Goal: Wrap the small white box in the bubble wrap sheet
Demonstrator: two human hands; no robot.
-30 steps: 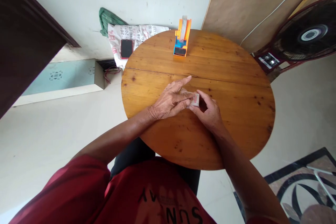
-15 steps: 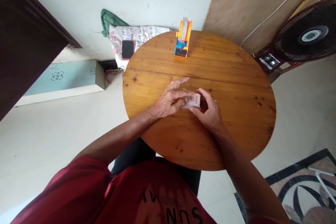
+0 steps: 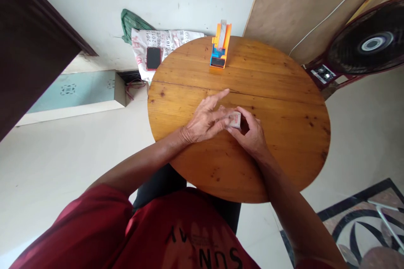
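Observation:
Between my hands, above the middle of the wooden table, is a small pale block with red print on its top; whether it is a box or a stack of cards or paper I cannot tell. My right hand curls around its right end, fingers at the far side and thumb at the near side. On the left end rest the thumb and bent fingers of my left hand; its index finger points away, free of the block. Some left fingertips are blurred, and they cover part of the block.
An orange and blue tape dispenser stands near the far edge of the round table. Beyond its left edge a phone lies on a printed white sack. A fan stands at the right.
My left fingers have shifted slightly on the block, the index finger lifting a little farther away. My right hand keeps its place around the right end.

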